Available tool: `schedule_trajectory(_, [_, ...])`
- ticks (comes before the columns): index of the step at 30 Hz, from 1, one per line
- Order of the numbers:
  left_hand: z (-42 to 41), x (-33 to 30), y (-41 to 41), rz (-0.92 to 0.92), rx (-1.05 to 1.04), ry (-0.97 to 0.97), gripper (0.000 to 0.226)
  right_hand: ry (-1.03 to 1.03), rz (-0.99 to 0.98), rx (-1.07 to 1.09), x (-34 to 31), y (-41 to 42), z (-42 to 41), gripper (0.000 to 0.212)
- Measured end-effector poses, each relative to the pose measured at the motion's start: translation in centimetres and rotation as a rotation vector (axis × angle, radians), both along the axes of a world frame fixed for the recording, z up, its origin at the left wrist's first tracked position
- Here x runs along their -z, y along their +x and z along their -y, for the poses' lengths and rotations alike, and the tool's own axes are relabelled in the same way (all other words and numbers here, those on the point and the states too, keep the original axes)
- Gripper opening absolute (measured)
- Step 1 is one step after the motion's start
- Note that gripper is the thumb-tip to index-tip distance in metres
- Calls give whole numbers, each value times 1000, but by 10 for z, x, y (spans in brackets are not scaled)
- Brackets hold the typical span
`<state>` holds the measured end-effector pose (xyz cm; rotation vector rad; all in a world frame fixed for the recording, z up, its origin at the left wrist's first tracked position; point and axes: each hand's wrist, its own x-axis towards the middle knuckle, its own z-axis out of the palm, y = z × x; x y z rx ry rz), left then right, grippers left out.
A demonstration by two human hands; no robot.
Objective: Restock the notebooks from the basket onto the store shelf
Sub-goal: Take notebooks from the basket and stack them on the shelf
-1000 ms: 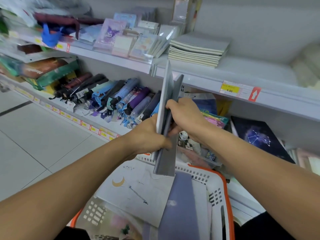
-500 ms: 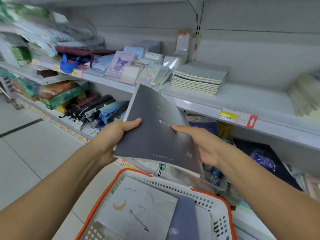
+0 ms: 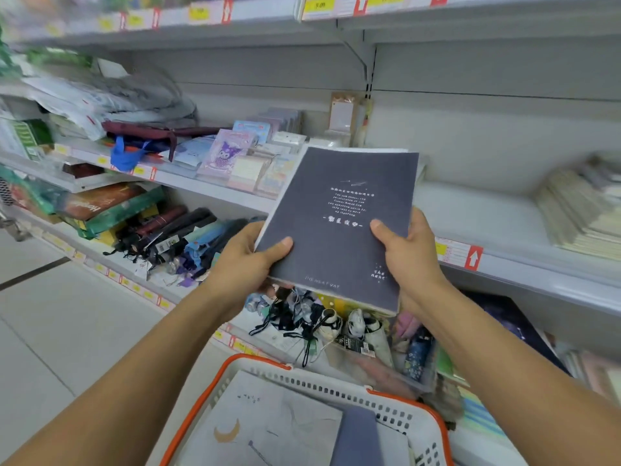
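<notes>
Head camera is showing both arms reaching forward from the bottom corners; the left hand is gripping the left edge of the dark notebook, thumb lying on the cover; the right hand is gripping the right edge the same way; the notebook is tilting cover-up before the store shelf, above the basket; fingers beneath the cover are hiding; the cover's small white print is proving unreadable; the basket is being cut off below, with more notebooks lying inside.
</notes>
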<state>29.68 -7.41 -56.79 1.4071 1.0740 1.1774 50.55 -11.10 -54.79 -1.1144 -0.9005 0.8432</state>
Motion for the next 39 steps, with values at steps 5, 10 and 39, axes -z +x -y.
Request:
schedule_trajectory(5, [-13,-4,19,106,-64,173,21,-140,-196,-495,2,19,8,61])
schedule_trajectory(10, [-15,-11,38,78,-92,193,22,-74,-94,-272,6,25,5,47])
schedule_trajectory(39, [-20,-16,19,42,-47,-112,26,-478,844,201,-66,92,-138,51])
